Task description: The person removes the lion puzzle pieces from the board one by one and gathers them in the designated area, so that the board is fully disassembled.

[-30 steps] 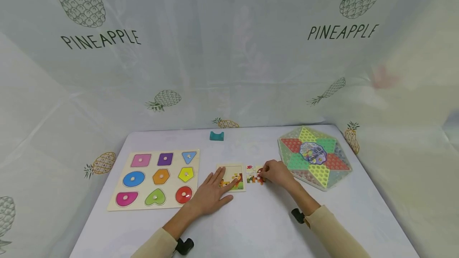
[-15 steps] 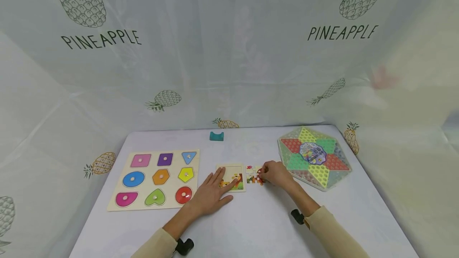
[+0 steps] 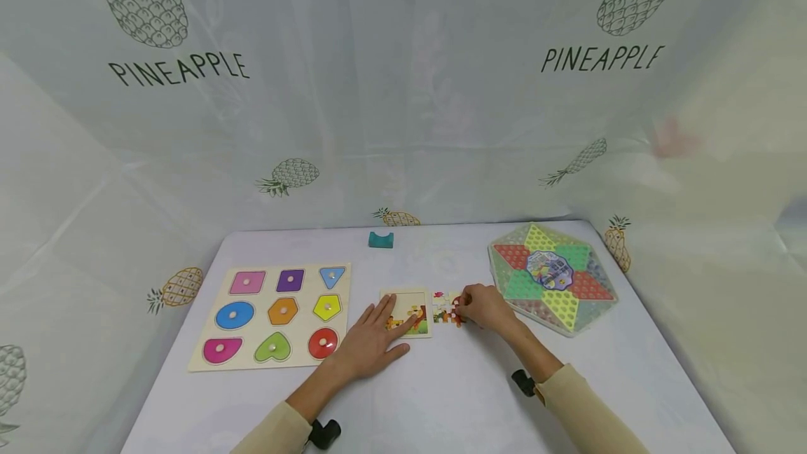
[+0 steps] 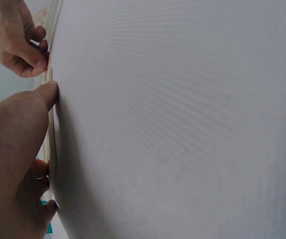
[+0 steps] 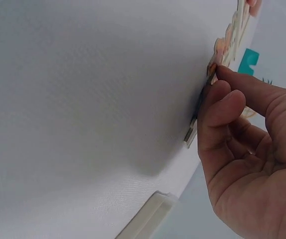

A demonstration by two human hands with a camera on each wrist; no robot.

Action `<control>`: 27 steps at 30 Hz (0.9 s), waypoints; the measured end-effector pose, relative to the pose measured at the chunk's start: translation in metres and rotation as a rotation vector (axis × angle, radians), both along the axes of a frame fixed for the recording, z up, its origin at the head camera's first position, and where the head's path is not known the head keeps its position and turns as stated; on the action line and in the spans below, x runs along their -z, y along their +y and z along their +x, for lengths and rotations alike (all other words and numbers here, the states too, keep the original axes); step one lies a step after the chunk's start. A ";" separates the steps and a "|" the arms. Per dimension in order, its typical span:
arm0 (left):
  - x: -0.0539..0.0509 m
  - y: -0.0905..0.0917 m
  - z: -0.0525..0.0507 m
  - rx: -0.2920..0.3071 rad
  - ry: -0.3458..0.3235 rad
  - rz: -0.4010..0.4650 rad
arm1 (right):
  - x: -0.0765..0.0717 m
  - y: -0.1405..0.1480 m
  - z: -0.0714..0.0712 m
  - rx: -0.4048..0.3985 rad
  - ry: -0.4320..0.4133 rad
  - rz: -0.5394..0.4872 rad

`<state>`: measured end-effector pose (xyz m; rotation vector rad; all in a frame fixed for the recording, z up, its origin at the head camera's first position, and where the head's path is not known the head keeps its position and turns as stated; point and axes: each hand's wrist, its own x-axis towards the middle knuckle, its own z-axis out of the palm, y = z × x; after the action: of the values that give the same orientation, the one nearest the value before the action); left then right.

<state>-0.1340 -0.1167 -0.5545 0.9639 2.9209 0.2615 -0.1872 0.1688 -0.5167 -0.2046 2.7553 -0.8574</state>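
My left hand (image 3: 372, 343) lies with its fingers spread across a small wooden puzzle board (image 3: 411, 300), printed with a cartoon scene. In the left wrist view, its thumb (image 4: 48, 93) touches the board's near edge. Right beside the board, several joined jigsaw pieces (image 3: 440, 312) with red and green print lie on the table. At their right side my right hand (image 3: 488, 307) has curled fingers and pinches a jigsaw piece (image 5: 211, 74), most of which is hidden. The right wrist view shows the fingertips low, at the edge of the pieces.
To the left lies a wooden shape board (image 3: 296, 326) with coloured knobbed shapes. A hexagonal Chinese checkers board (image 3: 555, 279) sits close behind the right hand. Near the back edge is a small teal block (image 3: 381, 239). Patterned sheeting (image 3: 403, 90) hangs behind the white table (image 3: 441, 398).
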 end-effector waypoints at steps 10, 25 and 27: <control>0.000 -0.001 -0.001 0.009 0.031 -0.001 | 0.002 -0.001 -0.003 0.000 0.001 0.017; -0.001 0.001 -0.003 0.045 0.005 0.020 | -0.002 -0.014 -0.010 -0.166 0.026 -0.182; -0.002 0.001 -0.002 0.052 -0.009 0.025 | -0.001 -0.020 -0.010 -0.197 0.014 -0.204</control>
<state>-0.1364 -0.1162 -0.5530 1.0374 2.8860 0.2992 -0.1975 0.1487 -0.5158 -0.5119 2.6028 -1.0828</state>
